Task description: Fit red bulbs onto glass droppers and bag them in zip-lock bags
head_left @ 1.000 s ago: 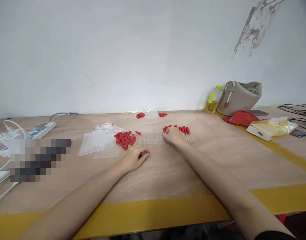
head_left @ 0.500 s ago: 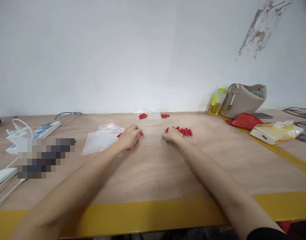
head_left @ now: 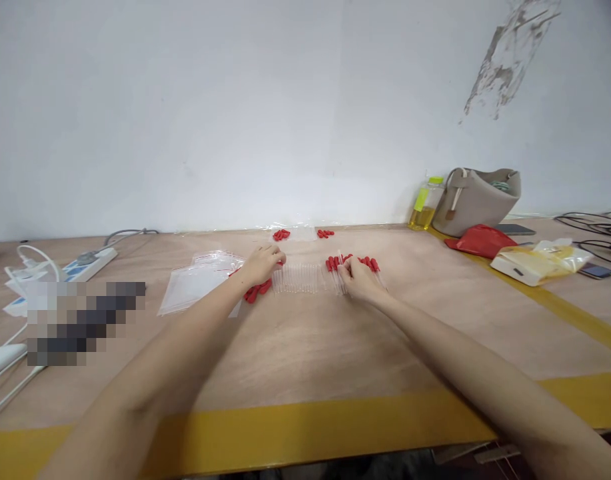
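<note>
My right hand (head_left: 360,279) pinches a thin clear glass tube (head_left: 340,256), whose upper end sticks up above the fingers. Around that hand is a row of droppers (head_left: 373,264), glass tubes topped with red rubber bulbs; the hand hides part of them. My left hand (head_left: 264,264) is closed at the fingertips on a red rubber bulb (head_left: 280,263), mostly covered by the fingers. Between the hands, bare glass tubes (head_left: 296,278) lie side by side on the table. Loose red bulbs (head_left: 258,291) are heaped under and beside my left hand.
Clear zip bags (head_left: 195,283) lie left of the bulbs. Near the wall are two small groups of red bulbs (head_left: 281,235). To the right stand a bottle (head_left: 425,205) and a grey bag (head_left: 478,203), with a red packet (head_left: 478,241) in front. A power strip (head_left: 92,263) is at left.
My right hand has moved right from the end of the bare tube row to the droppers, and a glass tube now shows upright in its fingers. My left hand stays near the bulbs.
</note>
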`<state>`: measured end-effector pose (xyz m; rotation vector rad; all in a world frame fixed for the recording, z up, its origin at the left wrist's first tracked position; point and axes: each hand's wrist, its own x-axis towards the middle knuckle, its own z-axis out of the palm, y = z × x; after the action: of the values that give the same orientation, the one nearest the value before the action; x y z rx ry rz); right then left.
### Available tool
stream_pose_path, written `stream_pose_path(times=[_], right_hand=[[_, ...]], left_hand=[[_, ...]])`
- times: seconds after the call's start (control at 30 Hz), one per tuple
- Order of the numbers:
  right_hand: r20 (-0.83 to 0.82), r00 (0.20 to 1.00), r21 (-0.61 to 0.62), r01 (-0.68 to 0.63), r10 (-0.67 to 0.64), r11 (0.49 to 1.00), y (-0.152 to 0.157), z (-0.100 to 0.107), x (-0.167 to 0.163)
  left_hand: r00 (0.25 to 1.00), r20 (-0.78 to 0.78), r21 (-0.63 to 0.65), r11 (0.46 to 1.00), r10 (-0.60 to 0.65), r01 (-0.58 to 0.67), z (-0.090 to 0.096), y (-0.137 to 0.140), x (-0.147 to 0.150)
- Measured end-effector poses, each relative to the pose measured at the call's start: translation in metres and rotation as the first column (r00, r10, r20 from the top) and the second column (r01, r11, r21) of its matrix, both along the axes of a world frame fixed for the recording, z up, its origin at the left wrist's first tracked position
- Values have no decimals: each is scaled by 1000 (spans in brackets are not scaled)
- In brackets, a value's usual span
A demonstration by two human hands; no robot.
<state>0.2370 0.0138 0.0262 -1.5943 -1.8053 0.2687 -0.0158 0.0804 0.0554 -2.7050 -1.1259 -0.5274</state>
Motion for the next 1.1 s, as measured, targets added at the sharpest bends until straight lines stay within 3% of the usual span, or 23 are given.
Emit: stream_pose_path(times=[0.07,0.13,0.23,0.37,0.53,0.7,0.87,1.1], right_hand=[[-72,995,77,-62,68,995,-6,-8,3],[-95,983,137,-142,156,980,-13,-15,3],[-25,959,208,-270,281,940,-24,-22,-3],[144,908,246,-419,395,874,-35,-27,-14],[277,879,233,-454,389,860,-44,-28,-21],[311,866,222,-466,391,856,-46,-27,-21],[336,849,200,-488,408,849,-44,-29,-20],[300,859,206,-483,415,851,-42,-30,-20]], left_hand=[[992,124,-5,1000,12,-11,-1,-17,5],[921,387,-132,991,32,21,-8,-40,11],[832,554,-306,940,45,153,-29,-74,17],[794,596,-417,891,119,179,-52,-96,18],[747,641,-451,874,178,179,-59,-94,17],[725,673,-402,894,145,195,-60,-92,16],[736,662,-435,873,144,221,-62,-92,15],[695,707,-425,865,133,267,-63,-92,17]])
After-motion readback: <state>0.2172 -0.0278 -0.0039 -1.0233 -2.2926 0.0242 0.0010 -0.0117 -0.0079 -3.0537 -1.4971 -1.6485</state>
